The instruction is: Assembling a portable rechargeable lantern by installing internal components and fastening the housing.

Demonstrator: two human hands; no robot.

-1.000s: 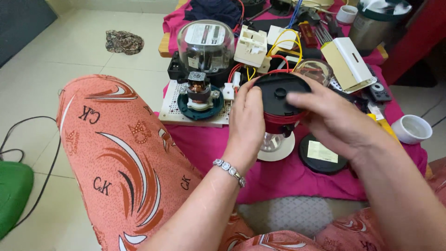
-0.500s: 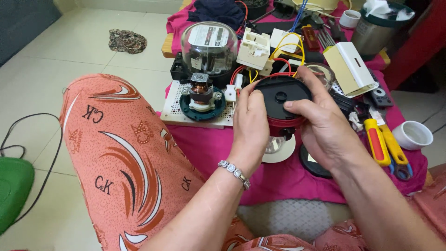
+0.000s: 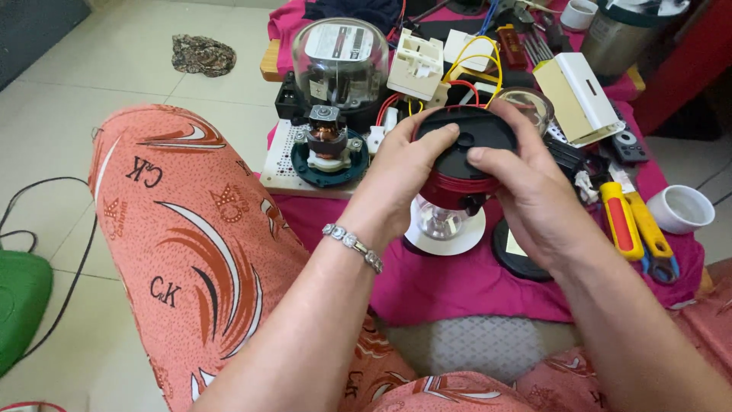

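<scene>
My left hand (image 3: pixel 400 172) and my right hand (image 3: pixel 530 191) both grip a round red appliance body with a black base (image 3: pixel 463 149), held upside down over the low table. Thumbs press on the black base from either side. Beneath it a clear part on a white disc (image 3: pixel 446 229) stands on the magenta cloth (image 3: pixel 457 282). A bracelet circles my left wrist.
A small electric motor on a white perforated board (image 3: pixel 328 145) lies left of my hands, a glass-domed meter (image 3: pixel 341 61) behind it. Red and yellow pliers (image 3: pixel 633 229), a white cup (image 3: pixel 681 208), a black disc (image 3: pixel 518 252), wires and white plastic parts crowd the table.
Both hands have stayed on the red appliance body; the right fingers shifted across the black base and the pliers at the right came into sight.
</scene>
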